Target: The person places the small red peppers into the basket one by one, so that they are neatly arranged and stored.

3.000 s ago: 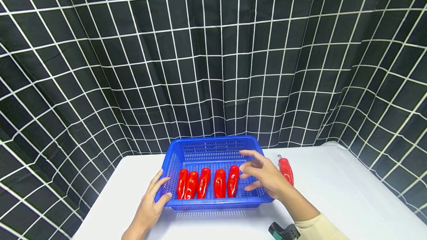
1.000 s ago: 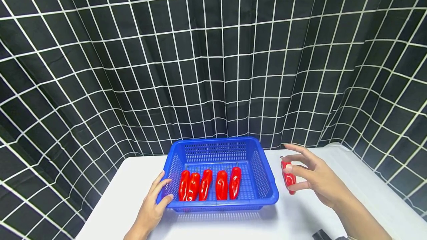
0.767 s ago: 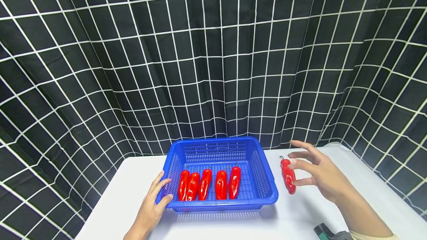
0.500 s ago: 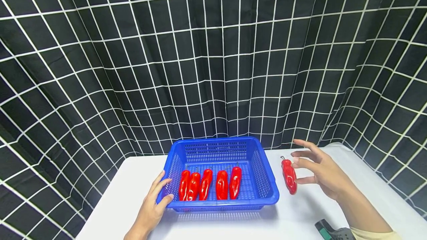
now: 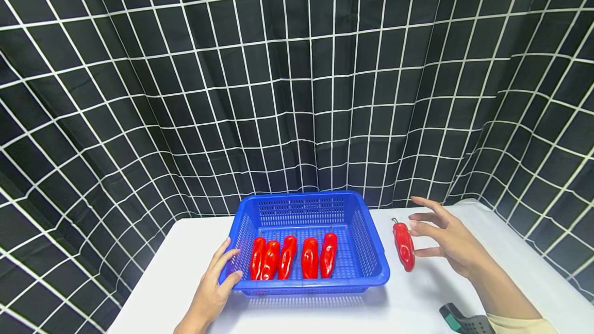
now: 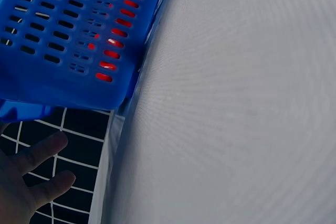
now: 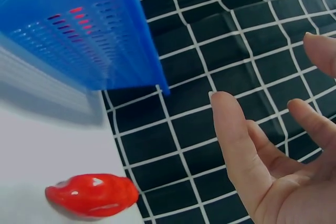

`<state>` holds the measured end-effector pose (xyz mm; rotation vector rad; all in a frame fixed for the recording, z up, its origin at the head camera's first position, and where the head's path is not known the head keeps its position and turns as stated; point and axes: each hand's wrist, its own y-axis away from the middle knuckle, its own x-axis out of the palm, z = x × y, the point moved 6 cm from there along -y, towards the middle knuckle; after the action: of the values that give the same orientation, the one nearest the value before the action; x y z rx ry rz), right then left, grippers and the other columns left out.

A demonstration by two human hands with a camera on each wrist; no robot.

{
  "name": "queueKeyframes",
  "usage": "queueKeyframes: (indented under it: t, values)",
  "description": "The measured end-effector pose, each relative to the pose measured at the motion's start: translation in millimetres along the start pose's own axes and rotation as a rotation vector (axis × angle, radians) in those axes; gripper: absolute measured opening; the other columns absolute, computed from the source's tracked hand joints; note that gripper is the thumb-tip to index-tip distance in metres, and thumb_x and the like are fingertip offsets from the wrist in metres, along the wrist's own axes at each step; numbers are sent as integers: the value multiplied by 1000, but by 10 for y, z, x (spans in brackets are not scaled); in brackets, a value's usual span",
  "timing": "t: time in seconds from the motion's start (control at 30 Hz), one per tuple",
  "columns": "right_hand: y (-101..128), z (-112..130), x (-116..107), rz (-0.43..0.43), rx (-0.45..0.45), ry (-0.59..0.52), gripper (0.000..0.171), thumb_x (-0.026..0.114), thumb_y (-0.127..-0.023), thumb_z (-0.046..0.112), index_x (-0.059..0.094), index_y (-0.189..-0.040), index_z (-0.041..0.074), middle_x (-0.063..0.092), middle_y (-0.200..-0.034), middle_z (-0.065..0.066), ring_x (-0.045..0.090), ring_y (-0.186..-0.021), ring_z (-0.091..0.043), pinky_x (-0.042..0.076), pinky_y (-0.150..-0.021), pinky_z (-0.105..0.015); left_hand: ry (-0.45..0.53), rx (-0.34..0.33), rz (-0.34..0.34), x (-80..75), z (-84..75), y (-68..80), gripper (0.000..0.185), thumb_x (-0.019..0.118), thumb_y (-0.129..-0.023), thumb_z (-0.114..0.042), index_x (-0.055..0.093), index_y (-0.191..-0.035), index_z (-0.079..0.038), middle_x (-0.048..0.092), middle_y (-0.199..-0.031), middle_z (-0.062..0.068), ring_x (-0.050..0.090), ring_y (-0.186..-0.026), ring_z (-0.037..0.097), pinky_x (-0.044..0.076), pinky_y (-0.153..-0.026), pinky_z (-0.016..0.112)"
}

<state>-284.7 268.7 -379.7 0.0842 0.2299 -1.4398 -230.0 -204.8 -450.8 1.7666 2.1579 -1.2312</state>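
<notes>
My left hand (image 5: 209, 287) rests at the left side of a blue plastic basket (image 5: 308, 283), its index finger and thumb over the rim near the front corner. In the left wrist view two spread fingers (image 6: 50, 187) stand below the rim, apart from the basket. Inside the basket several long red peppers lie side by side, the rightmost pepper (image 5: 329, 256) a little apart from the basket's right wall. One more red pepper (image 5: 404, 246), with a thin curved stem, lies on the table to the right. My right hand (image 5: 450, 238) hovers just right of that pepper, fingers spread, holding nothing.
A white-covered table (image 5: 171, 251) carries everything. Behind it and on both sides hangs a black curtain (image 5: 297, 92) with a white grid. A dark wrist strap (image 5: 464, 321) shows beside my right sleeve (image 5: 520, 324).
My right hand has moved right, from over the basket's right side to beside the loose pepper, then drew slightly off it. My left hand and the basket stay in place.
</notes>
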Motion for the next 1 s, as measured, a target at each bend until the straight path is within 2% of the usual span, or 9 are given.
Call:
queueKeyframes:
  t: [0.17, 0.33, 0.4, 0.57, 0.6, 0.7, 0.77, 0.93, 1.0]
  values:
    - [-38, -64, -15, -18, 13, 27, 75, 63, -94, 25, 18, -153, 13, 33, -137, -31, 54, -109, -44, 56, -68, -52, -2, -1, 0, 2, -2, 2, 42, 67, -82, -10, 63, -123, -5, 39, -149, 11, 37, -133, 38, 15, -100, 10]
    - [-88, -163, -26, -34, 32, 52, 78, 64, -93, 26, 17, -153, 12, 32, -138, -33, 42, -117, -57, 56, -69, -51, 5, -1, 0, -1, -1, 2, 42, 67, -81, -10, 63, -123, -5, 39, -149, 11, 37, -133, 39, 16, -99, 9]
    - [-108, -215, -38, -36, 45, 64, 79, 64, -93, 26, 16, -154, 11, 31, -138, -34, 41, -118, -58, 55, -69, -51, 2, -5, 0, -2, -1, 3, 42, 67, -81, -10, 63, -123, -5, 39, -149, 10, 37, -133, 38, 19, -102, 15]
    - [-154, -350, -74, -37, 80, 90, 80, 63, -93, 28, 14, -154, 11, 31, -138, -37, 41, -117, -58, 56, -69, -51, -11, -10, 1, -3, 2, 4, 42, 67, -82, -11, 63, -123, -6, 39, -150, 9, 37, -134, 37, 27, -104, 43]
    - [-161, -375, -77, -36, 88, 93, 80, 63, -93, 28, 14, -154, 10, 31, -138, -37, 41, -117, -58, 56, -69, -51, -13, -10, 2, -3, 3, 4, 42, 67, -82, -11, 63, -123, -7, 39, -150, 9, 37, -134, 37, 27, -104, 44]
    - [-180, -433, -82, -34, 103, 108, 79, 63, -94, 28, 15, -154, 9, 32, -136, -37, 42, -116, -58, 56, -69, -50, -10, -13, 4, -1, 11, 5, 42, 67, -82, -11, 63, -124, -7, 38, -150, 9, 37, -134, 37, 25, -105, 31]
    - [-197, -459, -84, -35, 109, 124, 78, 62, -94, 28, 15, -153, 8, 34, -135, -37, 43, -116, -58, 56, -69, -50, -8, -19, 8, 1, 15, 6, 42, 67, -82, -11, 63, -124, -8, 38, -150, 8, 36, -134, 37, 23, -105, 30]
    - [-255, -520, -93, -48, 144, 201, 80, 64, -92, 30, 17, -153, 7, 37, -132, -37, 43, -115, -57, 55, -72, -51, 7, -27, 18, 7, 21, 6, 42, 66, -82, -11, 63, -124, -8, 37, -151, 9, 34, -135, 37, 26, -104, 56]
    - [-276, -561, -97, -54, 169, 228, 83, 66, -90, 33, 17, -152, 6, 37, -133, -37, 43, -115, -57, 55, -73, -50, 8, -28, 17, 8, 19, 5, 42, 66, -82, -11, 63, -124, -8, 37, -151, 9, 34, -135, 37, 26, -105, 52]
